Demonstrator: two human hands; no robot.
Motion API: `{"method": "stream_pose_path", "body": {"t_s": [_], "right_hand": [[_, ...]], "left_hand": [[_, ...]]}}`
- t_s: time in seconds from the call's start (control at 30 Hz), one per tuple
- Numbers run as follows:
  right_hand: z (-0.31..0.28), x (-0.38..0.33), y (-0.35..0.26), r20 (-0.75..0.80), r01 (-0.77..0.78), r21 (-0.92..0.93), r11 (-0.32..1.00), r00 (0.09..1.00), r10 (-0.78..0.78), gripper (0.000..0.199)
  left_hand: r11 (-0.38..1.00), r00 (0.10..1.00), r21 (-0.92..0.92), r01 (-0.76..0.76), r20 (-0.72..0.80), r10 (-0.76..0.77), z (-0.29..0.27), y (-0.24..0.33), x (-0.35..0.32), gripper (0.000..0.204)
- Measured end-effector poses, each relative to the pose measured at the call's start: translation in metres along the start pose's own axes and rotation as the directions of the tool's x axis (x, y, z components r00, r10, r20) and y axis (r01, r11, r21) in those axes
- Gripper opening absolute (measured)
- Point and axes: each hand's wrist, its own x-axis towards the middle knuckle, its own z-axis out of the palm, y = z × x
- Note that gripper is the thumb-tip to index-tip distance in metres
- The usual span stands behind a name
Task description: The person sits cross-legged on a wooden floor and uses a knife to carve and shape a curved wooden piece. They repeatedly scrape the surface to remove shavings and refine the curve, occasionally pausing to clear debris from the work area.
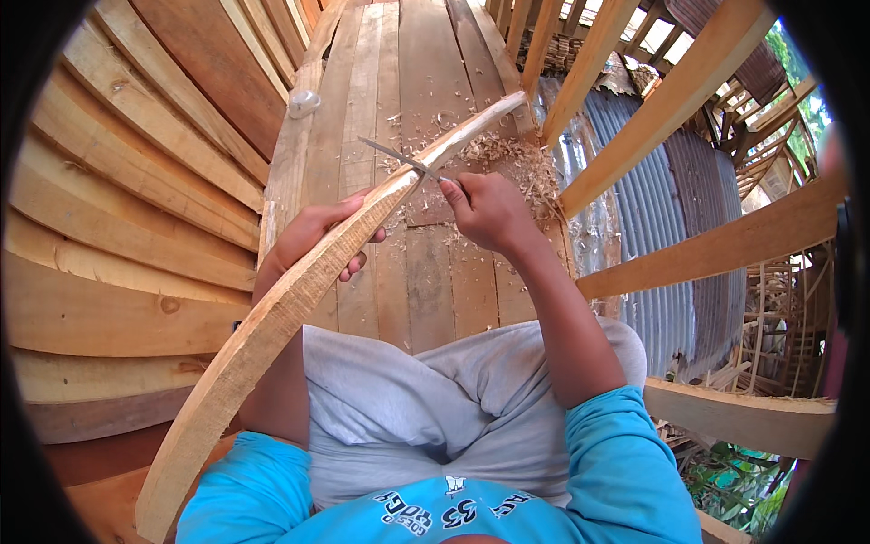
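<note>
A long, rough-sawn wooden beam (pixel 290 290) slants from the lower left up to the right, its far part pale and freshly cut. Around its middle, my left hand (pixel 319 234) is wrapped from beneath, with fingertips showing on the right side. My right hand (pixel 485 207) grips a knife (pixel 396 154); its handle is mostly hidden in the fist. The grey blade lies across the top of the beam, pointing to the upper left, against the whittled stretch just beyond my left hand.
Curled wood shavings (pixel 507 163) litter the plank floor (pixel 362 299), mostly beyond my right hand. A small clear container (pixel 303 104) stands at the far left. A board wall (pixel 136 218) rises on the left; wooden posts and rails (pixel 716 240) line the right, above corrugated metal sheets (pixel 634 190).
</note>
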Motion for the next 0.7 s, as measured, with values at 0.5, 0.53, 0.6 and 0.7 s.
{"method": "stream_pose_path", "body": {"t_s": [0.5,0.53,0.6,0.7], "right_hand": [[0.001,0.002,-0.024,0.124,0.012,0.069,0.998,0.992,-0.020,0.042],[-0.004,0.005,-0.022,0.162,0.017,0.093,0.996,0.986,-0.032,0.042],[0.005,-0.003,-0.033,0.070,-0.011,0.025,1.000,0.998,0.010,0.043],[0.018,-0.011,-0.053,0.042,0.089,0.020,0.996,0.995,-0.090,0.043]], "left_hand": [[0.999,1.000,-0.046,-0.011,0.004,0.011,-0.002,-0.001,-0.007,0.049],[0.997,1.000,-0.074,-0.009,-0.013,0.008,-0.002,-0.002,-0.004,0.048],[0.994,0.999,-0.103,-0.024,-0.044,0.019,-0.003,-0.002,-0.005,0.046],[0.983,0.997,-0.171,-0.069,-0.050,0.062,-0.003,-0.004,-0.007,0.042]]}}
